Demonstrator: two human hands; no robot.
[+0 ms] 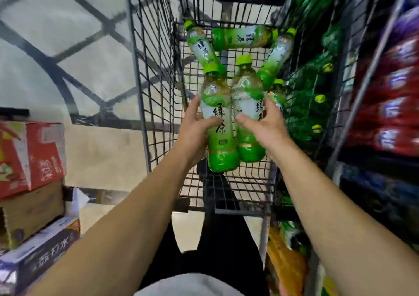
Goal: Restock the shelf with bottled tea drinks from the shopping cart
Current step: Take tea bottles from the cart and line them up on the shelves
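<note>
left hand (195, 125): its grip is wrapping around a green tea bottle (218, 123), thumb lying across the label
right hand (264, 123): its grip is curling round a second bottle (246, 105), touching the first, both being held above the cart floor
shopping cart (154, 73): wire sides are boxing the hands in
loose bottles (240, 37): lying flat at the far end, one more peeking out behind the right hand
shelf (385, 87): sitting right beside the cart, blurry
boxes (29, 155): stacking up on the left
</note>
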